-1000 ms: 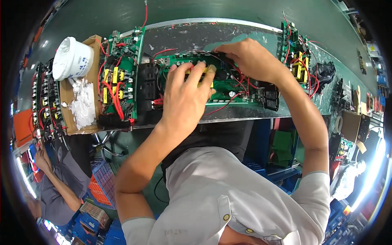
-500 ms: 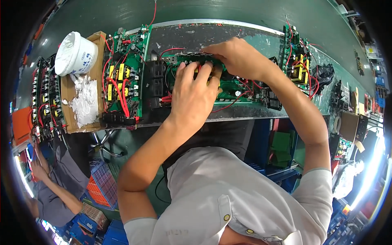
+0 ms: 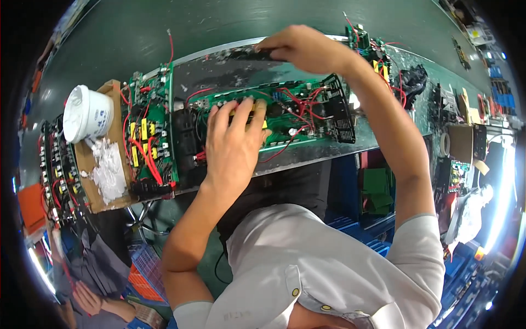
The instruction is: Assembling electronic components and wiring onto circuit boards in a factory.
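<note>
A green circuit board (image 3: 285,137) lies lengthwise on the bench, with red wires, yellow-wrapped parts and a black slotted end plate (image 3: 341,112) at its right end. My left hand (image 3: 233,137) rests over its left half, fingers a little apart and tips down among the parts. That hand hides what lies under it. Beyond the board, my right hand (image 3: 307,48) is over the dark far strip of the bench. Its fingers are drawn together toward the left, and whatever they pinch is too small to make out.
At the left, a white tub (image 3: 87,116) and smeared white paste (image 3: 109,170) sit on a cardboard tray (image 3: 87,189). A similar board (image 3: 150,134) stands between tray and work; another (image 3: 372,57) is at the far right. A co-worker's hand (image 3: 87,299) shows lower left.
My right hand has lifted off the board and moved away toward the bench's far edge, uncovering the board's right half. My left hand stays on the board. The whole view has shifted.
</note>
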A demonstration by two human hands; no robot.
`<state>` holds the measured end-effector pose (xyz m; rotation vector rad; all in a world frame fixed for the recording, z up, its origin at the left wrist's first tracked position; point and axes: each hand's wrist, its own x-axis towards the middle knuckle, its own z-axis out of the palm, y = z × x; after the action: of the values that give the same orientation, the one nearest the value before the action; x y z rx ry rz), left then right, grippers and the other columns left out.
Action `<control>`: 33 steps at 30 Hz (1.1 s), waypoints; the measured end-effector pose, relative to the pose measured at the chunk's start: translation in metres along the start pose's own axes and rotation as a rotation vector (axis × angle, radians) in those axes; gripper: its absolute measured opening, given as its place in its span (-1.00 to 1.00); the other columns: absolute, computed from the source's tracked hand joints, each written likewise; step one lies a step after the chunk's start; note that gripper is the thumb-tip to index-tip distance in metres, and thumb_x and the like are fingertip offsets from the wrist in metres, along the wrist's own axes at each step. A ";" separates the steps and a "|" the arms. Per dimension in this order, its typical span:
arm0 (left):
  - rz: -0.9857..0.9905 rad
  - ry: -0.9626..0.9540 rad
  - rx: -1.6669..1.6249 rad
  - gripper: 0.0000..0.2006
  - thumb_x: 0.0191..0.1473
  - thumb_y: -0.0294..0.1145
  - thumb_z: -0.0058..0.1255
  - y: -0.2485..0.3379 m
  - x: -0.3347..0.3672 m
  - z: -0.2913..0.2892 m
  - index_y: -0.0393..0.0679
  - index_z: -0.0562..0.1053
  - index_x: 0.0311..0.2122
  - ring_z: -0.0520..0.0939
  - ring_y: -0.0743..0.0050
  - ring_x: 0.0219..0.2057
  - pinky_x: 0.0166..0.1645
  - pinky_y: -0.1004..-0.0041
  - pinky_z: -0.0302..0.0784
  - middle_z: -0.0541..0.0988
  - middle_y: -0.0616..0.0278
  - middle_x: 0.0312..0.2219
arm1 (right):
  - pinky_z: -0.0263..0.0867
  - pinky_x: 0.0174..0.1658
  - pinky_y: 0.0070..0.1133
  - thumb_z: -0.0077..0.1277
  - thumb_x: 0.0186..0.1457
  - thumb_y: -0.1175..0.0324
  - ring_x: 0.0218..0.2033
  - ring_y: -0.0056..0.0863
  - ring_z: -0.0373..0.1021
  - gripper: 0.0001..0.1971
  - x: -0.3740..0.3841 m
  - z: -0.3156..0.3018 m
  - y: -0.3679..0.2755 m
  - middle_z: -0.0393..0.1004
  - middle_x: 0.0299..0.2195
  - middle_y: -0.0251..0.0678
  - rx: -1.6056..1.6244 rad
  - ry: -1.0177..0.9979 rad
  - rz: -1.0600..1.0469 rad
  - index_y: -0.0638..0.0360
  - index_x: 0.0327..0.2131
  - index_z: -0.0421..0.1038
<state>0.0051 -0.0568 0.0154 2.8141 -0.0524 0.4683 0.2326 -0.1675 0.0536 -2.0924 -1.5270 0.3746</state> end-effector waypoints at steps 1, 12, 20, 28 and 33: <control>0.010 0.002 -0.006 -0.48 -0.12 -0.31 0.28 0.001 0.000 0.001 -0.13 0.48 0.02 0.45 0.07 0.00 0.18 0.00 0.34 0.47 0.18 -0.03 | 0.40 -0.09 -0.37 0.00 0.15 0.50 -0.20 -0.08 0.52 -0.71 -0.006 -0.003 0.005 0.57 -0.20 0.00 -0.006 0.005 0.009 0.22 -0.05 0.51; -0.028 -0.018 0.026 -0.51 -0.09 -0.30 0.26 0.001 0.001 0.002 -0.12 0.49 0.01 0.46 0.09 0.00 0.16 0.00 0.35 0.47 0.20 -0.03 | 0.42 -0.19 -0.25 -0.02 0.04 0.58 -0.30 0.02 0.49 -0.62 -0.040 0.034 -0.021 0.58 -0.28 -0.04 -0.053 -0.122 0.088 0.09 -0.04 0.53; -0.010 -0.018 0.037 -0.51 -0.08 -0.28 0.25 -0.001 0.001 0.002 -0.13 0.49 0.02 0.47 0.08 -0.01 0.16 0.02 0.35 0.47 0.16 -0.02 | 0.43 -0.19 -0.25 -0.06 -0.04 0.63 -0.27 0.01 0.50 -0.55 -0.046 0.042 -0.023 0.57 -0.24 -0.03 -0.110 -0.040 0.037 0.14 -0.02 0.51; 0.016 -0.007 -0.016 -0.49 -0.10 -0.30 0.28 0.001 0.000 0.002 -0.14 0.48 0.02 0.47 0.05 -0.01 0.14 0.07 0.36 0.48 0.14 -0.03 | 0.44 -0.11 -0.26 -0.05 -0.15 0.69 -0.22 0.01 0.49 -0.46 -0.056 0.046 -0.030 0.55 -0.14 -0.05 -0.139 -0.012 0.007 0.22 0.01 0.46; 0.057 0.000 -0.033 -0.45 -0.08 -0.28 0.29 0.001 -0.003 -0.018 -0.11 0.45 0.08 0.42 -0.06 0.07 0.18 0.08 0.31 0.46 0.12 0.02 | 0.42 -0.06 -0.32 -0.11 -0.06 0.69 -0.12 -0.02 0.48 -0.54 -0.055 0.029 -0.009 0.54 -0.09 -0.06 -0.065 0.151 -0.081 0.24 -0.02 0.47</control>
<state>-0.0038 -0.0524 0.0309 2.7866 -0.1390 0.4761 0.1934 -0.2099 0.0303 -2.0499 -1.5472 0.1357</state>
